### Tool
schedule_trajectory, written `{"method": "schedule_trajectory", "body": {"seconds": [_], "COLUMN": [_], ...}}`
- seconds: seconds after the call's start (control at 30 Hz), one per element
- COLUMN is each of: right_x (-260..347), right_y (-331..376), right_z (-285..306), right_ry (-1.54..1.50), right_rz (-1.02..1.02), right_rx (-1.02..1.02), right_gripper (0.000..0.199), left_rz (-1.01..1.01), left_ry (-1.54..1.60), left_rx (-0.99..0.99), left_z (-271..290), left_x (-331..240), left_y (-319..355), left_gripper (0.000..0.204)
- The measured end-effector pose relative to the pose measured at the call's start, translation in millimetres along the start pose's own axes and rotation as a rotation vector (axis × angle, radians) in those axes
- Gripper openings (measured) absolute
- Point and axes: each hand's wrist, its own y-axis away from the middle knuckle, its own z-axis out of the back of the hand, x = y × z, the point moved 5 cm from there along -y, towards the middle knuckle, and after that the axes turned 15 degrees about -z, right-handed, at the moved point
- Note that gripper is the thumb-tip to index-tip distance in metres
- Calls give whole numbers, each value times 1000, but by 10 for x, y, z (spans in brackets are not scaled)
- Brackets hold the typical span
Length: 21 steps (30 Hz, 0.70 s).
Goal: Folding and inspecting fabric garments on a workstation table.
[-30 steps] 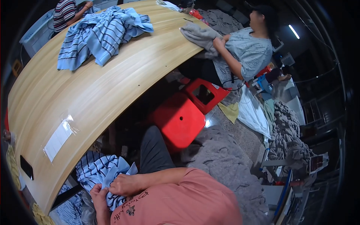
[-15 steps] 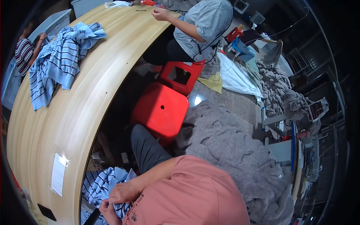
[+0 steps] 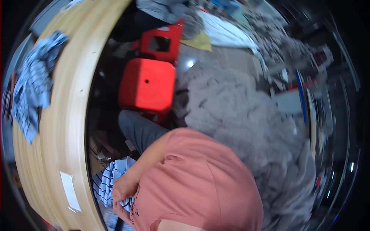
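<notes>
A blue-and-white garment with dark stripes (image 3: 110, 179) hangs bunched by the table edge at the lower left, in front of my body. My right hand (image 3: 125, 187) is closed on it, fingers curled down at its near side. Just below, my left hand (image 3: 121, 212) meets the right fingertips, closed at the same cloth. Much of that hand and its forearm is hidden behind my pink shirt, and the picture is blurred. On the table (image 3: 83, 115) at the left lies another blue striped garment (image 3: 34, 84), crumpled.
Two red plastic stools (image 3: 148, 86) stand beyond my knee. A large heap of grey plush fabric (image 3: 239, 115) covers the floor to my right. White cloth (image 3: 225, 30) and a yellow cloth (image 3: 198, 41) lie farther off. A white label (image 3: 70, 191) is taped to the table.
My view has turned, so the table and stools sit differently in the picture, and the person across the table is mostly cut off. My hands stay together at the striped garment.
</notes>
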Motion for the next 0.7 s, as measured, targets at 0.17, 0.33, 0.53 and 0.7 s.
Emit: {"method": "schedule_trajectory", "body": {"seconds": [0.17,0.33,0.53,0.7], "right_x": [-149,-203,-192,-140], "right_y": [10,-32,-102,204], "right_z": [-15,18,-109,33], "right_ry": [14,-18,-79,-116], "right_rz": [-39,-96,-39,-112], "right_rx": [128,128,223,314], "right_gripper": [20,21,20,17], "left_rz": [182,412,272,76], "left_ry": [137,303,249,92], "left_rx": [114,62,-34,-5], "left_z": [285,322,-52,-295], "left_x": [693,1036,372,38], "left_y": [-140,-136,-155,-72], "left_gripper": [18,33,13,7]}}
